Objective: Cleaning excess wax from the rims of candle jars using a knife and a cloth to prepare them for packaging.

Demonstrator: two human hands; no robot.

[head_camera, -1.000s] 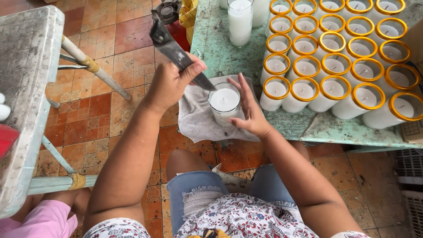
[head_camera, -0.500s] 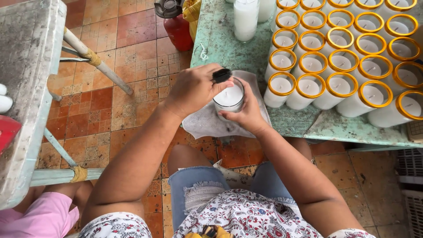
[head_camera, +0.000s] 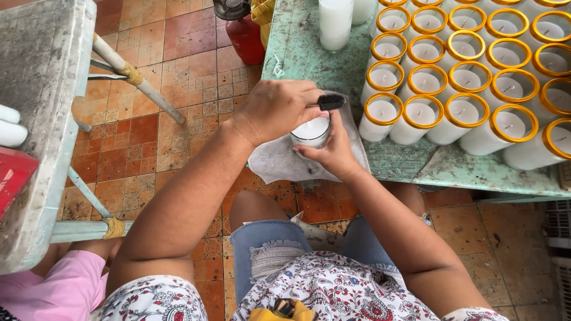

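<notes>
1. The left hand [head_camera: 279,110] is curled tight round a dark-handled tool [head_camera: 329,102], only the black end of which shows past the knuckles. The right hand [head_camera: 333,148] is wrapped about the side of a glass candle jar [head_camera: 310,132], fingers closed on the glass from below and to the right.
2. Take the green table [head_camera: 309,53] as the mark. The jar stands at its near left corner, on a grey cloth [head_camera: 279,163] that hangs over the table's edge towards the person's knees.
3. Further along the table, to the right of the jar, stand rows of orange-rimmed candles [head_camera: 422,113], close packed. A tall plain white candle [head_camera: 335,22] stands behind the jar, towards the table's far edge. A red canister [head_camera: 247,37] sits on the tiled floor just off the table's left edge.
4. To my eye the work is at the wax top of the jar, with the tool laid low across the rim.
5. To do it well, I would keep the right hand firm so the glass cannot turn or slide on the cloth, which looks loose at the overhang.
6. Light, shallow strokes seem wise. I cannot see the tool's working end, so its bite cannot be judged.
</notes>
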